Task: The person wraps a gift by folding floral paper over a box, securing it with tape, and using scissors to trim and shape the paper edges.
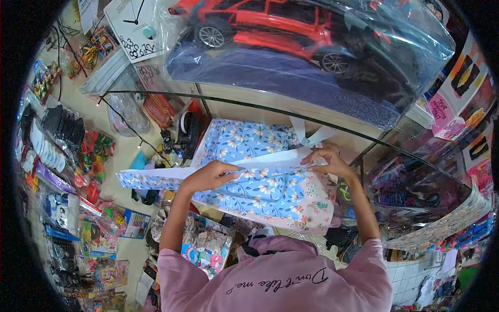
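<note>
Blue floral wrapping paper (249,190) with a white underside lies spread in front of me. A long strip of it is turned up, showing the white back (275,158). My left hand (210,177) is closed on the strip's edge left of the middle, thumb and fingers pinched together. My right hand (330,162) pinches the same turned-up edge towards its right end. The strip's left part (150,178) sticks out beyond my left hand. Pink floral paper (317,203) shows at the lower right, beside the blue. Whether anything lies beneath the paper is hidden.
A glass shelf edge (249,104) crosses above the paper, with a bagged red toy car (280,23) on it. A black tape dispenser-like object (191,130) stands at the paper's upper left. Packaged goods (62,208) hang at left; a white clock (134,26) is upper left.
</note>
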`<state>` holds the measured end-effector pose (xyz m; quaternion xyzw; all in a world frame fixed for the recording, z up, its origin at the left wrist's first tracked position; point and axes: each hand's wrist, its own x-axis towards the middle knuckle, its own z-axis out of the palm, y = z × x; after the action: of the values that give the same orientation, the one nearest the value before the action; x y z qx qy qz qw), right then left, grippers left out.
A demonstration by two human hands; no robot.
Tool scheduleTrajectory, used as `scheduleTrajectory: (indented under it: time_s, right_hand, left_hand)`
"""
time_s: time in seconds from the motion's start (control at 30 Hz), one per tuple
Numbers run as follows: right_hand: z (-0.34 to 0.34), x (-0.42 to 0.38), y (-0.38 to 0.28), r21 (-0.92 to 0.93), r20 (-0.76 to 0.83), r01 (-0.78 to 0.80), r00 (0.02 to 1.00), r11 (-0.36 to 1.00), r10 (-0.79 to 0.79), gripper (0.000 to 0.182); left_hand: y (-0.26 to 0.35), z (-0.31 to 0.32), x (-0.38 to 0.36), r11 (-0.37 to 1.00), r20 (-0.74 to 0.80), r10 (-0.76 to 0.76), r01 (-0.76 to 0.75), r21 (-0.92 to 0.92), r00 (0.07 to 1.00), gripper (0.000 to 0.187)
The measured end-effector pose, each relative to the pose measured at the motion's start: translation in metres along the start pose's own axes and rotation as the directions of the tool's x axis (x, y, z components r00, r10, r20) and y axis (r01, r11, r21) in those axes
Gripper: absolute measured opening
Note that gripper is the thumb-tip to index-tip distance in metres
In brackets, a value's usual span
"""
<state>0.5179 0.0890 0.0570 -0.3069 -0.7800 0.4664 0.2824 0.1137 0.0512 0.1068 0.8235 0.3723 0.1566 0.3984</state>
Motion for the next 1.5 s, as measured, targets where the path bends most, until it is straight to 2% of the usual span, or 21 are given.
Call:
scheduleTrajectory:
  time_s: [0.07, 0.17, 0.2, 0.3, 0.37, 0.43, 0.5, 0.53, 0.57, 0.6, 0.67, 0.7, 0.77, 0.83, 0.93, 0.97, 1.07, 1.2, 1.3, 1.4, 1.5]
  right_hand:
    - [0.003, -0.001, -0.003, 0.074, 0.008, 0.009, 1.000, 0.997, -0.009, 0.031]
    - [0.007, -0.002, -0.043, -0.175, -0.078, -0.301, 0.953, 0.937, 0.292, 0.032]
    - [0.009, -0.003, -0.037, -0.191, -0.123, -0.263, 0.962, 0.946, 0.243, 0.035]
    - [0.014, -0.002, -0.027, -0.149, -0.177, -0.193, 0.970, 0.970, 0.166, 0.047]
    - [0.011, 0.004, -0.034, 0.013, -0.101, -0.207, 0.973, 0.978, 0.207, 0.056]
    - [0.011, 0.003, -0.028, -0.015, -0.231, -0.227, 0.948, 0.974, 0.217, 0.064]
    - [0.006, 0.000, -0.005, -0.267, -0.382, -0.199, 0.920, 0.943, 0.086, 0.067]
    - [0.013, 0.006, -0.033, -0.422, -0.439, -0.171, 0.898, 0.891, -0.035, 0.066]
    - [0.024, 0.010, -0.063, -0.564, -0.473, -0.154, 0.866, 0.811, -0.164, 0.064]
    - [0.038, 0.017, -0.085, -0.689, -0.483, -0.150, 0.824, 0.709, -0.295, 0.063]
    - [0.066, 0.028, -0.095, -0.783, -0.286, 0.097, 0.821, 0.614, -0.494, 0.050]
    - [0.079, 0.037, -0.104, -0.796, -0.132, 0.267, 0.799, 0.543, -0.587, 0.040]
    - [0.107, 0.053, -0.110, -0.714, -0.051, 0.306, 0.874, 0.630, -0.482, 0.038]
    - [0.123, 0.068, -0.095, -0.757, -0.008, 0.278, 0.901, 0.591, -0.434, 0.038]
    - [0.132, 0.075, -0.067, -0.807, 0.052, 0.262, 0.924, 0.528, -0.379, 0.043]
    - [0.134, 0.074, -0.062, -0.808, 0.054, 0.259, 0.927, 0.529, -0.372, 0.043]
    - [0.133, 0.074, -0.065, -0.827, 0.078, 0.254, 0.935, 0.501, -0.346, 0.043]
    - [0.135, 0.076, -0.061, -0.846, 0.109, 0.255, 0.943, 0.469, -0.316, 0.043]
    - [0.132, 0.083, -0.064, -0.845, 0.124, 0.271, 0.938, 0.461, -0.325, 0.043]
    - [0.126, 0.090, -0.060, -0.820, 0.157, 0.308, 0.931, 0.482, -0.328, 0.043]
    - [0.124, 0.097, -0.058, -0.736, 0.121, 0.307, 0.937, 0.604, -0.329, 0.044]
  left_hand:
    - [0.001, -0.002, 0.000, 1.000, 0.024, -0.015, 0.015, 0.015, 1.000, 0.027]
    - [-0.005, 0.000, 0.000, 1.000, 0.017, 0.023, -0.023, 0.011, 1.000, 0.028]
    - [-0.001, -0.001, 0.001, 0.999, 0.008, 0.046, -0.046, 0.006, 0.999, 0.029]
    - [0.016, -0.010, 0.002, 0.968, 0.154, -0.242, 0.250, -0.033, 0.958, 0.031]
    - [-0.008, -0.010, 0.010, 0.987, 0.178, -0.122, 0.138, -0.083, 0.976, 0.033]
    - [-0.019, -0.018, 0.021, 0.988, 0.246, -0.060, 0.093, -0.125, 0.967, 0.038]
    - [-0.033, -0.029, 0.036, 0.977, 0.324, -0.072, 0.132, -0.168, 0.943, 0.038]
    - [-0.034, -0.031, 0.039, 0.971, 0.361, -0.074, 0.150, -0.188, 0.930, 0.038]
    - [-0.034, -0.030, 0.039, 0.967, 0.301, -0.117, 0.178, -0.183, 0.946, 0.037]
    - [-0.034, -0.029, 0.041, 0.967, 0.309, -0.110, 0.174, -0.185, 0.945, 0.038]
    - [-0.039, -0.028, 0.046, 0.968, 0.325, -0.098, 0.166, -0.189, 0.940, 0.040]
    - [-0.043, -0.028, 0.048, 0.983, 0.353, -0.081, 0.132, -0.123, 0.932, 0.041]
    - [-0.028, -0.025, 0.042, 0.990, 0.252, -0.042, 0.074, -0.122, 0.967, 0.039]
    - [-0.028, -0.019, 0.037, 0.992, 0.141, 0.043, -0.026, -0.123, 0.989, 0.037]
    - [-0.006, -0.012, 0.019, 0.943, -0.119, -0.076, 0.111, 0.315, 0.990, 0.037]
    - [0.007, -0.001, 0.009, 0.838, -0.318, 0.071, 0.116, 0.533, 0.946, 0.037]
    - [0.002, 0.017, -0.012, 0.912, -0.546, 0.168, 0.082, 0.403, 0.821, 0.035]
    - [0.001, 0.027, -0.039, 0.854, -0.599, 0.161, 0.194, 0.483, 0.784, 0.039]
    - [-0.013, 0.040, -0.041, 0.759, -0.586, 0.149, 0.288, 0.584, 0.797, 0.043]
    - [-0.024, 0.048, -0.036, 0.745, -0.589, 0.060, 0.357, 0.564, 0.806, 0.046]
    - [-0.027, 0.053, -0.033, 0.728, -0.628, 0.026, 0.416, 0.545, 0.777, 0.049]
